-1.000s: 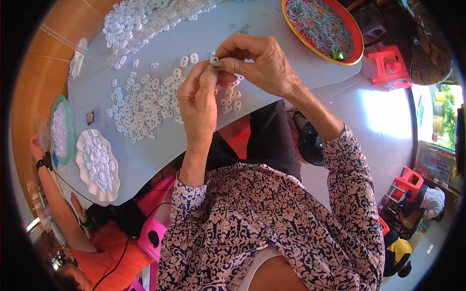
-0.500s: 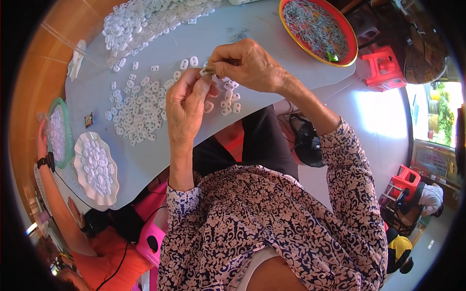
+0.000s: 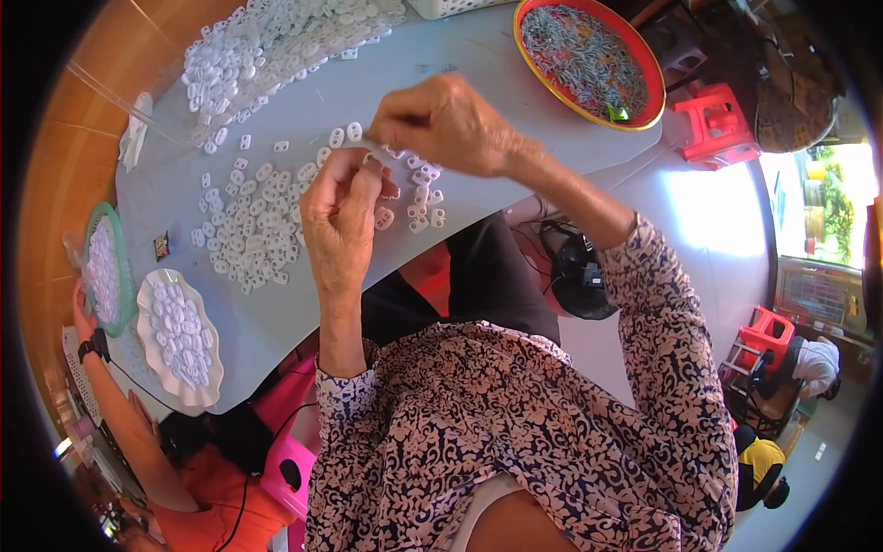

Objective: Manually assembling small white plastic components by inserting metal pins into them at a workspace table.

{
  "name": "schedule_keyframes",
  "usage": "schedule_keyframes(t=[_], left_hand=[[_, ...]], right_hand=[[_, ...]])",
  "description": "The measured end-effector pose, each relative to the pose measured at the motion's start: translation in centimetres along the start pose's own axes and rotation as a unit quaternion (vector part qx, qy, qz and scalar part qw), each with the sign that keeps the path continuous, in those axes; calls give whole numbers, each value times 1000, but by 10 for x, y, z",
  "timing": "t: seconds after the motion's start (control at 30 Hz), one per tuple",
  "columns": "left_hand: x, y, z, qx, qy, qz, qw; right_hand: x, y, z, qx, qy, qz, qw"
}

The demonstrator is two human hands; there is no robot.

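Observation:
My left hand (image 3: 338, 216) is closed above the near part of the table. Its thumb and fingers pinch a small white plastic piece (image 3: 370, 160), mostly covered by the fingertips. Just beyond and to the right, my right hand (image 3: 446, 124) is closed with its fingertips pressed together, slightly blurred. Whatever those fingertips hold, if anything, is too small to make out. Loose white plastic pieces with two holes (image 3: 248, 230) are spread on the grey table (image 3: 294, 304) left of my hands. A smaller group of white pieces (image 3: 423, 202) lies under my right hand near the edge.
A red basin (image 3: 589, 60) of small grey metal parts stands far right. Heaped white pieces (image 3: 267, 46) lie far left. A scalloped dish (image 3: 213, 368) and a green basket (image 3: 112, 317) hold more. A co-worker's arm (image 3: 129, 414) reaches in at left; red stools (image 3: 717, 124) stand right.
My hands have come apart: the right has pulled away from the left's fingertips, slightly up and to the left. The whole view has shifted a little.

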State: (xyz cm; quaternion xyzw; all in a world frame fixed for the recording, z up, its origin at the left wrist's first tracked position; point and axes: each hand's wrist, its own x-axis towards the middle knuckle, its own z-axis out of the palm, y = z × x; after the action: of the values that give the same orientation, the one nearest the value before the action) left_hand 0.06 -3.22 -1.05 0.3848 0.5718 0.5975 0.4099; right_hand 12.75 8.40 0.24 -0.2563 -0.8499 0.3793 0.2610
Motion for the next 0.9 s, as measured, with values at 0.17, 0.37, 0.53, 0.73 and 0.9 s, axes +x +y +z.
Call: schedule_keyframes(t=[0.17, 0.37, 0.53, 0.73, 0.9], left_hand=[[-2, -14, -5, 14, -24, 38, 999], [-7, -12, -3, 20, -26, 54, 998], [-8, -14, -7, 26, -34, 41, 998], [-8, -11, -5, 25, -29, 34, 999], [-10, -11, -8, 33, -40, 7, 999]], right_hand=[[28, 47, -41, -234, 62, -35, 970], [41, 67, -49, -307, -5, -45, 951], [51, 65, -37, -350, -36, -17, 936], [51, 63, -48, -311, -74, -56, 946], [52, 56, -39, -339, -73, 8, 938]])
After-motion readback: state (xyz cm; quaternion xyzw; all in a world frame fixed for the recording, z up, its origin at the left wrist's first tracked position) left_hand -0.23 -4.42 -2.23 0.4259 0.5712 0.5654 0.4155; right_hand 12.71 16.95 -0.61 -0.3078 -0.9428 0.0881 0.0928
